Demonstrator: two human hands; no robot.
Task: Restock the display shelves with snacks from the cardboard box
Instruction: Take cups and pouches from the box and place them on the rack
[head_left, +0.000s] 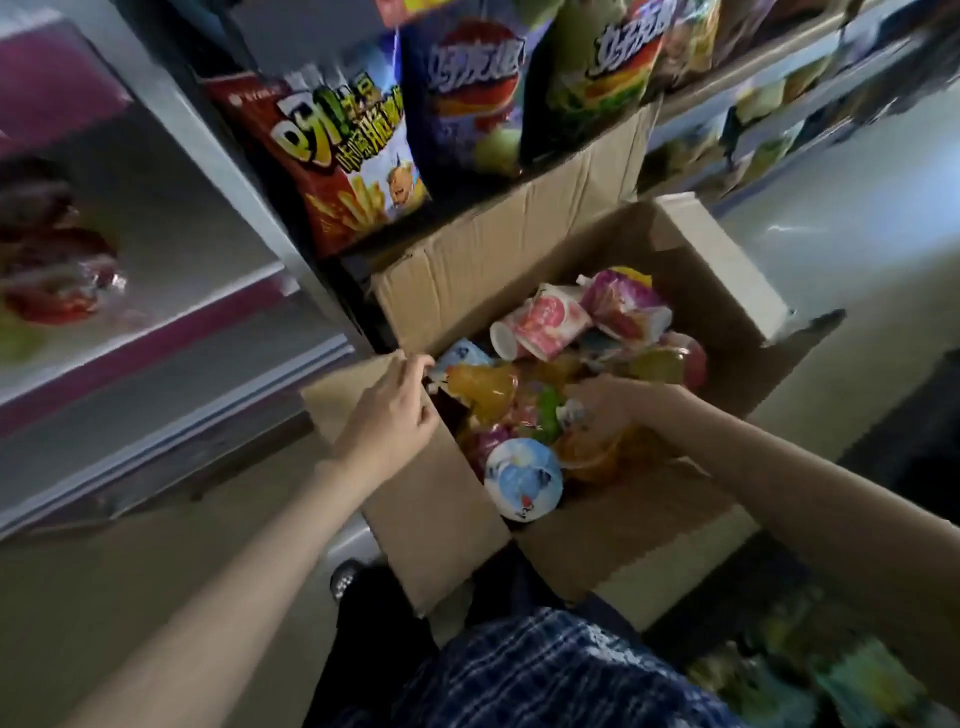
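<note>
Hands (387, 410) (605, 402) reach into cardboard box (613, 540) (flaps open) among snacks (524, 475).

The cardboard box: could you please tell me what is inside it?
The cardboard box holds a jumble of jelly cups and snack cups. The right hand reaches in among them; whatever lies beneath the top layer is covered.

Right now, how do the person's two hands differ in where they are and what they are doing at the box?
The left hand rests on the near left flap of the cardboard box, fingers curled at the flap's edge; the right hand is down inside the box among the snack cups. The left hand touches only cardboard; the right hand's fingers are buried in the cups, so its grip cannot be told. Both arms are bare and reach forward to the same open box.
</note>
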